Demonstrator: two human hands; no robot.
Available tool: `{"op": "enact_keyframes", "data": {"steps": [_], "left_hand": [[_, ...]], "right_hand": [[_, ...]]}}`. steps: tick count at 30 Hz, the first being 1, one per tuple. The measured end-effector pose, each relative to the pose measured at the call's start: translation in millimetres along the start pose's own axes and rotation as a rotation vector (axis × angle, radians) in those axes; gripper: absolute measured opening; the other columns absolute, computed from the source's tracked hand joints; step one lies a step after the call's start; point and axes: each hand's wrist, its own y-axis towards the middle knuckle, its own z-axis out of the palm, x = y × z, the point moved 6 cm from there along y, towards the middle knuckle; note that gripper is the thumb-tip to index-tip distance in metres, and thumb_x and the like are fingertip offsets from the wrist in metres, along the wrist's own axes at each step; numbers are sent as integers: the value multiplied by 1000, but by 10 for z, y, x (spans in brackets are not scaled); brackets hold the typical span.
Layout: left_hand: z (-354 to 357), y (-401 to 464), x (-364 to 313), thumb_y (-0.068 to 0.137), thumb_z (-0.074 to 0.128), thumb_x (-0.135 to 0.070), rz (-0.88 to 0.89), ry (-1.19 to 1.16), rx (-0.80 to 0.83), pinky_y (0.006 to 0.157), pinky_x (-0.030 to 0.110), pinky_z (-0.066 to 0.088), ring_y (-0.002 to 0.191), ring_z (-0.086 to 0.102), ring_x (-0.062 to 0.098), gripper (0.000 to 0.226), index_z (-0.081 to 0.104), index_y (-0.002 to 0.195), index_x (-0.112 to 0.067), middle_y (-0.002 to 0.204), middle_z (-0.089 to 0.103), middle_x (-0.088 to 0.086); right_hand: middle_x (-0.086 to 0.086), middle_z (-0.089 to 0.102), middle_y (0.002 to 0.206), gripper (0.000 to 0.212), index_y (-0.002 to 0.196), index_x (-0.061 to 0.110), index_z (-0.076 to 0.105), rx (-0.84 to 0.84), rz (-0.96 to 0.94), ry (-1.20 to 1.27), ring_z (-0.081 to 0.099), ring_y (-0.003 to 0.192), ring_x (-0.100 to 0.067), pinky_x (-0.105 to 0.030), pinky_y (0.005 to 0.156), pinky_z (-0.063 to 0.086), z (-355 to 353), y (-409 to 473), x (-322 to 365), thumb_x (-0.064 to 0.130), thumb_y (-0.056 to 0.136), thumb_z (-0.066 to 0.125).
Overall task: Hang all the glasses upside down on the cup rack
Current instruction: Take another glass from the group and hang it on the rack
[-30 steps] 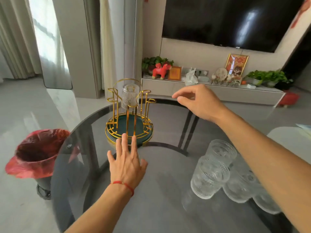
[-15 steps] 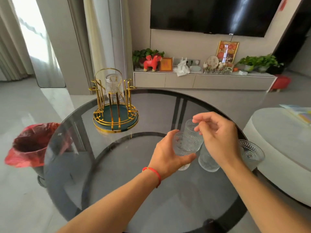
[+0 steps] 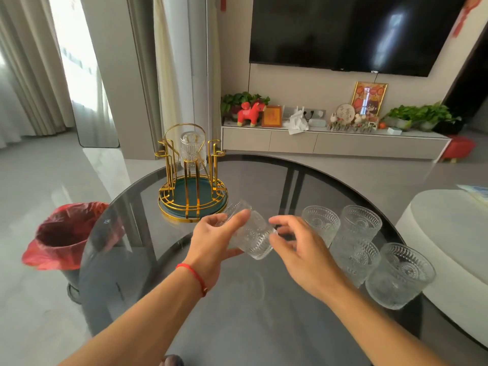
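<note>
A gold wire cup rack point(image 3: 192, 199) with a green base stands at the far left of the round dark glass table point(image 3: 264, 299). One clear ribbed glass point(image 3: 193, 150) hangs upside down on it. My left hand point(image 3: 214, 241) grips an embossed glass point(image 3: 250, 233), tilted on its side above the table in front of the rack. My right hand point(image 3: 298, 249) hovers just right of that glass, fingers spread, its fingertips near the rim. Several more embossed glasses point(image 3: 356, 249) stand upright at the table's right edge.
A bin lined with a red bag point(image 3: 63, 236) sits on the floor left of the table. A white round stool or table point(image 3: 454, 249) is close on the right. A low TV cabinet point(image 3: 330, 141) with plants and ornaments runs along the far wall.
My left hand has lifted a glass away from the group and carried it left, tilting it onto its side. My right hand has let go and opened. The view shifted.
</note>
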Motion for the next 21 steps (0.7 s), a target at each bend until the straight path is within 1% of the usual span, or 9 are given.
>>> {"op": "enact_keyframes", "data": {"steps": [2,3,6,9,11,13,16,19,21], "left_hand": [[7,-3,-47,62,86,-46,7,-89,28,70,41,65,105,70,25,73,64,118,-5,116,70,17],[16,1,-58,64,84,-47,11,-116,46,69,40,64,102,71,25,65,69,112,-5,111,73,16],[47,30,-37,72,81,-44,-11,-162,105,71,39,64,97,74,24,49,74,103,-7,101,78,13],[9,125,-12,72,79,-53,-40,-57,104,74,41,63,99,74,23,59,70,110,-10,107,77,12],[-108,229,-23,65,74,-70,-30,86,54,76,39,61,103,70,20,70,69,112,-18,109,74,4],[-281,345,-98,73,66,-74,104,276,-25,82,38,59,105,67,16,62,67,110,-24,108,72,-3],[-572,508,-160,93,60,-46,416,775,-256,100,40,49,122,54,22,36,63,120,-23,127,62,3],[-679,649,44,88,61,-45,413,1158,-291,116,53,34,148,23,28,64,40,146,-30,161,28,9],[-703,736,181,87,58,-53,381,1288,-240,122,59,15,155,4,27,81,18,156,-37,169,7,5]], "right_hand": [[15,49,142,45,149,30,46,105,67,-11,55,129,-5,-31,110,43,176,17,-48,43,105,50],[15,48,144,50,154,33,38,137,114,32,52,133,-7,-30,111,40,251,31,-62,48,106,45],[11,64,131,46,152,39,34,131,214,300,63,120,-9,-36,101,53,394,90,-101,49,107,39],[0,65,133,40,146,36,44,73,252,447,69,111,-13,-49,100,58,438,173,-158,45,106,47],[-3,69,131,42,144,34,48,25,268,542,75,104,-14,-53,105,54,459,237,-189,44,103,54],[-2,74,125,54,144,34,48,-35,284,602,79,99,-13,-54,112,48,447,304,-207,50,94,62],[-4,74,126,64,143,37,46,-113,287,621,80,98,-17,-51,116,44,382,418,-181,54,85,67],[-6,72,126,49,142,36,47,-199,202,607,79,99,-15,-46,110,51,238,631,-60,37,97,67],[-8,70,128,47,143,36,47,-238,115,573,77,101,-9,-42,104,55,112,928,107,27,101,67]]}}
